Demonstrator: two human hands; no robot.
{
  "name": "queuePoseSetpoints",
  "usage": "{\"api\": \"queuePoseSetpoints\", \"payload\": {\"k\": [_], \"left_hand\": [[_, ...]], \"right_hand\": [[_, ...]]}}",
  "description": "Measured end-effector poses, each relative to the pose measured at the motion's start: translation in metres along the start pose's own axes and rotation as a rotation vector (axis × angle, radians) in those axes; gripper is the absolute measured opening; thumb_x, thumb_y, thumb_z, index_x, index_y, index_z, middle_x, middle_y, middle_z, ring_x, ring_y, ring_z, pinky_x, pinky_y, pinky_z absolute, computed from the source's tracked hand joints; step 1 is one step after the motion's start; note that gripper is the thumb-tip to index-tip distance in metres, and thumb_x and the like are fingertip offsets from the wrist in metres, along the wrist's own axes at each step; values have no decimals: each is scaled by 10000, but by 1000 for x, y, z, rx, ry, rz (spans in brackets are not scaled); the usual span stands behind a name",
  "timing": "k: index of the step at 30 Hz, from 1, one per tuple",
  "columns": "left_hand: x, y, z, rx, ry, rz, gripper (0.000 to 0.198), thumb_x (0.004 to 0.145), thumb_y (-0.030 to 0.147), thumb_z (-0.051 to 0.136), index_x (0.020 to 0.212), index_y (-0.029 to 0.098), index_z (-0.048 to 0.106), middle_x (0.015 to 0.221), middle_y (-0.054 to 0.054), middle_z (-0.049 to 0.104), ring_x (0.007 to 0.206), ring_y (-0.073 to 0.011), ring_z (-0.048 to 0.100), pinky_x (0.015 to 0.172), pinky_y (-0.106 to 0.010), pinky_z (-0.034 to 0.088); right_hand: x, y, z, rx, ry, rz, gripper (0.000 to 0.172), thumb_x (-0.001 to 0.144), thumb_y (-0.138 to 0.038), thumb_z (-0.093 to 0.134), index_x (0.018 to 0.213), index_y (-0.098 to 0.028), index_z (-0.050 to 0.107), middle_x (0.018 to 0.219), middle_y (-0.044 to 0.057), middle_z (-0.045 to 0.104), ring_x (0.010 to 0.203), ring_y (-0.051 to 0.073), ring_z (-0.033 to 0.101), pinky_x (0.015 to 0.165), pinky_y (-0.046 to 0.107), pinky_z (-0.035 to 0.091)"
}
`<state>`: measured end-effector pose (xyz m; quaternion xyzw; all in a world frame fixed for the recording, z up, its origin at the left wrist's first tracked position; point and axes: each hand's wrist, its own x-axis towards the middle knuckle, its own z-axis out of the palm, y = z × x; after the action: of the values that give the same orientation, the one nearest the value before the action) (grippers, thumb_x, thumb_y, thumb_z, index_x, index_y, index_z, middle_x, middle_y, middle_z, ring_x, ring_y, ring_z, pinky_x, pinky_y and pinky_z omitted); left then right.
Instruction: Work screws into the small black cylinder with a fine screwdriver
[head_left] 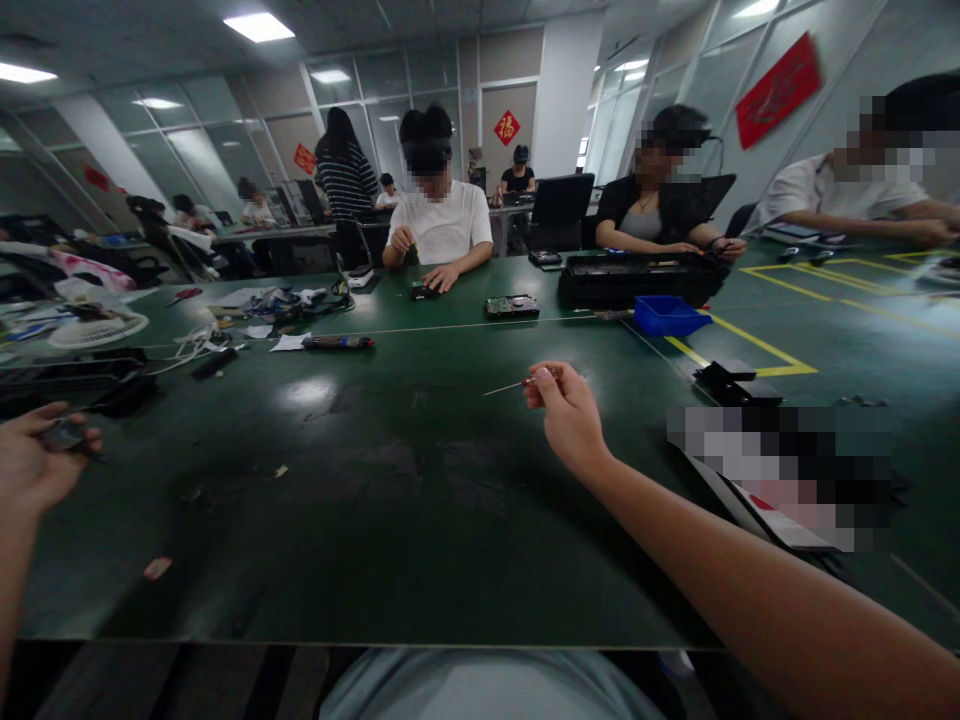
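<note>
My right hand (566,410) is closed around the handle of a thin screwdriver (504,388), whose metal shaft points left above the green table (390,560). At the left edge of the view, my left hand (37,460) holds a small grey object (64,433), blurred and partly covered by the fingers. The two hands are far apart. Small scraps, one pale (281,470) and one reddish (157,568), lie on the table between and below them.
An electric screwdriver (337,343) lies left of centre. Farther back are a circuit-board device (511,306), a blue bin (670,316) and a long black unit (637,280). Cables and parts (292,300) clutter the left. A person (442,225) works opposite; others sit at right.
</note>
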<state>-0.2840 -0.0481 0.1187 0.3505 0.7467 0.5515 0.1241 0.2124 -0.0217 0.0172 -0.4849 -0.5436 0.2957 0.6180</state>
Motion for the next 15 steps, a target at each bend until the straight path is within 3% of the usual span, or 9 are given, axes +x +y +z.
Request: {"api": "queuePoseSetpoints", "payload": {"k": [3, 6, 10, 15], "left_hand": [[5, -2, 25, -200, -79, -134, 211, 870, -36, 384, 843, 138, 500, 631, 45, 480, 610, -47, 470, 651, -182, 411], [-11, 12, 55, -246, -287, -84, 246, 837, -28, 411, 930, 149, 555, 686, 41, 550, 685, -69, 517, 707, -206, 428], [-52, 36, 100, -396, -580, -43, 308, 808, -2, 421, 1022, 144, 587, 735, 8, 564, 694, -99, 516, 709, -225, 423], [-119, 57, 151, -381, -974, 38, 455, 689, 72, 531, 1137, 134, 582, 791, -25, 570, 708, -152, 529, 672, -273, 416]], "right_hand": [[0, -1, 0, -12, -7, 0, 221, 937, -406, 497, 958, -211, 597, 804, 37, 644, 715, 174, 605, 676, 348, 508], [-1, -2, -1, -22, -13, 4, 226, 942, -408, 490, 965, -210, 597, 810, 38, 643, 717, 174, 603, 683, 351, 507], [-1, -2, -1, -16, -14, 2, 231, 940, -416, 496, 967, -210, 597, 809, 38, 643, 722, 175, 605, 685, 351, 508], [0, -2, -1, -1, -3, -9, 223, 936, -415, 500, 960, -214, 593, 799, 37, 644, 715, 179, 604, 680, 355, 505]]}}
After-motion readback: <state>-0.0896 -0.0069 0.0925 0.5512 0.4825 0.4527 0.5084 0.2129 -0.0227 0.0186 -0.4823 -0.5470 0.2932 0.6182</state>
